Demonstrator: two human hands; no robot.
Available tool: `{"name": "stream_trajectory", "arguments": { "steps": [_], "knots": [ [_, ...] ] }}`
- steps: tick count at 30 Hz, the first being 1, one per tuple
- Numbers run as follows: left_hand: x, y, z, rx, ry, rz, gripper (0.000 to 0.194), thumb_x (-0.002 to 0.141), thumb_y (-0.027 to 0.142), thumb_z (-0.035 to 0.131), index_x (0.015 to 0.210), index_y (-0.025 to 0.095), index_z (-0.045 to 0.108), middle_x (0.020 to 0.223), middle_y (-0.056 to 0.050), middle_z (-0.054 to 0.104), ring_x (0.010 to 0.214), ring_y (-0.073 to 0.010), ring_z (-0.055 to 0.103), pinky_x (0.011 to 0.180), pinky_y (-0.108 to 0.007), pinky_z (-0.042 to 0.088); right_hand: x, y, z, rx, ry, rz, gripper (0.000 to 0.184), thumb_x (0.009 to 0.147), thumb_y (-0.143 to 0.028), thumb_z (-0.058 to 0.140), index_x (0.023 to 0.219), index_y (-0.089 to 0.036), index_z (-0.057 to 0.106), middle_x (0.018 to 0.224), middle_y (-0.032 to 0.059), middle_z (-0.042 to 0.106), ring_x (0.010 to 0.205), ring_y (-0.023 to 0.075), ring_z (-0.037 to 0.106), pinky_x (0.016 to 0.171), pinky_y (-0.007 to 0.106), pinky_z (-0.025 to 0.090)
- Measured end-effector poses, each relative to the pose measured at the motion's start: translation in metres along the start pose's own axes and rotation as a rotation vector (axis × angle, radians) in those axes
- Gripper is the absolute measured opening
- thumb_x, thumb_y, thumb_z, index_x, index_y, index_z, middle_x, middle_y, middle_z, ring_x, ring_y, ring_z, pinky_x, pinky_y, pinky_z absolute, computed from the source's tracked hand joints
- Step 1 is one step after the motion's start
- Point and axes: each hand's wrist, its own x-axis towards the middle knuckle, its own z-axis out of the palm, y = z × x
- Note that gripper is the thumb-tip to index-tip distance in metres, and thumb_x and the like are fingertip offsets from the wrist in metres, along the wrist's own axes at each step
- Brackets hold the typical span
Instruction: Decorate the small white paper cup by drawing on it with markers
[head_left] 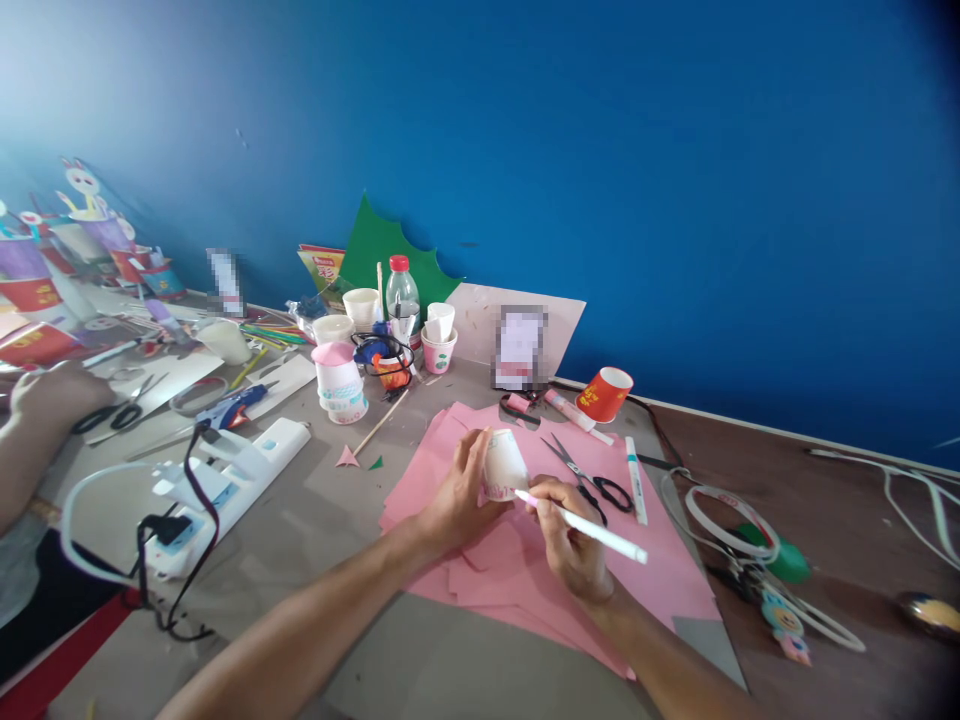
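My left hand (459, 495) is closed round a white paper cup (504, 462), which stands upside down above pink paper sheets (517, 590). Pink marks run along the cup's lower rim. Between the fingers of my right hand (571, 535) is a white marker (604, 535) with a pink tip end, its point at the cup's rim. Black-handled scissors (576, 470) lie partly open on the paper just beyond my right hand. Beside them rests a second marker (636, 480), white with a teal band.
Left of the paper stand stacked cups (340, 385), a bottle with a red cap (403, 290) and a white power strip (225, 490) with cables. A red cup (604, 394) tilts near the blue wall. At far left is another person's hand (60, 395).
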Motion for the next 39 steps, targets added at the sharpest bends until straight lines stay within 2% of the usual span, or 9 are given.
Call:
{"name": "stream_trajectory", "arguments": {
  "steps": [8, 17, 32, 39],
  "knots": [
    [-0.0016, -0.0007, 0.0023, -0.063, -0.011, -0.055, 0.102, 0.073, 0.012, 0.072, 0.150, 0.023, 0.006, 0.139, -0.021, 0.037, 0.134, -0.0408, 0.044, 0.102, -0.065, 0.050, 0.0003, -0.0003, -0.0014, -0.048, 0.013, 0.022, 0.013, 0.095, -0.019, 0.046, 0.090, -0.022, 0.057, 0.070, -0.0017, 0.058, 0.053, 0.0117, 0.050, 0.049, 0.023, 0.042],
    [-0.0026, -0.0036, 0.0029, -0.051, -0.015, -0.026, 0.098, 0.077, 0.020, 0.072, 0.150, 0.021, 0.006, 0.140, -0.023, 0.036, 0.136, -0.0397, 0.041, 0.101, -0.064, 0.050, 0.0011, 0.0003, -0.0021, -0.131, 0.015, 0.002, 0.013, 0.094, -0.019, 0.047, 0.089, -0.022, 0.059, 0.070, -0.0007, 0.061, 0.056, 0.0136, 0.056, 0.051, 0.024, 0.045],
    [-0.0016, -0.0022, 0.0029, -0.032, 0.018, -0.002, 0.097, 0.077, 0.018, 0.072, 0.150, 0.020, 0.008, 0.138, -0.023, 0.040, 0.134, -0.0399, 0.043, 0.099, -0.063, 0.052, 0.0005, 0.0022, -0.0028, -0.100, 0.017, 0.025, 0.016, 0.095, -0.022, 0.045, 0.086, -0.022, 0.058, 0.067, -0.0007, 0.058, 0.050, 0.0126, 0.049, 0.047, 0.025, 0.042],
    [0.0008, 0.0023, -0.0004, -0.011, 0.021, 0.017, 0.096, 0.079, 0.015, 0.071, 0.149, 0.022, 0.006, 0.137, -0.021, 0.041, 0.132, -0.0388, 0.044, 0.099, -0.062, 0.053, 0.0014, 0.0013, -0.0031, -0.073, -0.007, 0.034, 0.019, 0.096, -0.025, 0.045, 0.084, -0.020, 0.058, 0.067, 0.0013, 0.059, 0.054, 0.0145, 0.053, 0.048, 0.026, 0.042]
  ]
}}
